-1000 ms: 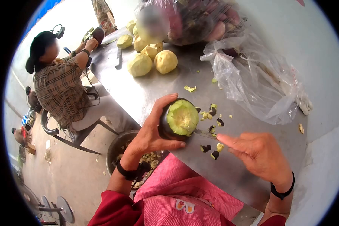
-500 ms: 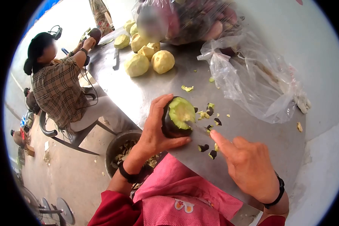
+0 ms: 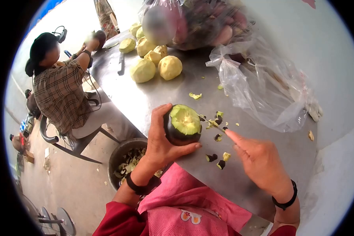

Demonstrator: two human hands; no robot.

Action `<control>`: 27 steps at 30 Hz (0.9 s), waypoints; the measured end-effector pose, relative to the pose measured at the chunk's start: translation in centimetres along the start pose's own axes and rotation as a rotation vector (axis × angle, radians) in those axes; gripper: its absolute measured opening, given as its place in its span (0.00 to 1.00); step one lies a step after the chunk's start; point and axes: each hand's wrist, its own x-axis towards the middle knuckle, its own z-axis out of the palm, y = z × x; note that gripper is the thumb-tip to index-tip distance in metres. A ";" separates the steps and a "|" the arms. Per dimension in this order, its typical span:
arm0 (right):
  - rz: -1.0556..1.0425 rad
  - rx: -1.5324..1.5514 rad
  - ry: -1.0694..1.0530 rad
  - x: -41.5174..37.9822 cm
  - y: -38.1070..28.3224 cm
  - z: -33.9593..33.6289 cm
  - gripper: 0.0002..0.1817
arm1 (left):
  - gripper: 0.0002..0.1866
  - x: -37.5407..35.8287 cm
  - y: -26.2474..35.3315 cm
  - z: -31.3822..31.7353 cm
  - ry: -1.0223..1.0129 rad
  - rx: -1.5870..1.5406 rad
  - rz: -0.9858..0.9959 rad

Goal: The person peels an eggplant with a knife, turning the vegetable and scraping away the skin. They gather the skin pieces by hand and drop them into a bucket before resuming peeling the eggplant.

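Note:
My left hand wraps round a dark-skinned eggplant, thumb along its near side and fingers over the far left. The eggplant's top is cut away, baring pale green flesh. In my right hand is a knife, index finger stretched along it; the handle is hidden in my palm. Its blade points left, with the tip at the cut edge of the eggplant. Dark-skinned trimmings lie scattered on the metal table beneath and beside the blade.
Several peeled, pale eggplants sit at the back left, near another knife. A filled plastic bag and crumpled clear plastic lie at the back. Below the left edge stands a basin of peelings. A seated co-worker holds a dark eggplant.
My left hand and the eggplant have shifted slightly left and turned. The knife has risen to the eggplant's upper right edge, and some trimmings have moved.

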 end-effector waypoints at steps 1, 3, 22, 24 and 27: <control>-0.001 0.001 -0.002 0.1 -0.1 -0.4 0.23 | 0.60 0.0 -0.1 -0.2 -0.022 -0.019 0.027; 0.012 0.126 -0.054 0.2 -0.4 -1.0 0.22 | 0.60 -0.1 -0.3 -0.3 -0.047 -0.035 0.047; -0.022 -0.059 -0.117 -1.2 -1.9 -2.5 0.23 | 0.64 0.1 -0.5 0.0 -0.092 -0.076 0.196; 0.048 -0.016 -0.126 -1.1 -2.0 -2.9 0.23 | 0.64 -0.1 -0.6 0.0 -0.090 -0.092 0.177; -0.065 0.031 -0.083 -1.4 -0.8 -2.0 0.22 | 0.64 0.0 -0.7 0.0 -0.085 -0.107 0.181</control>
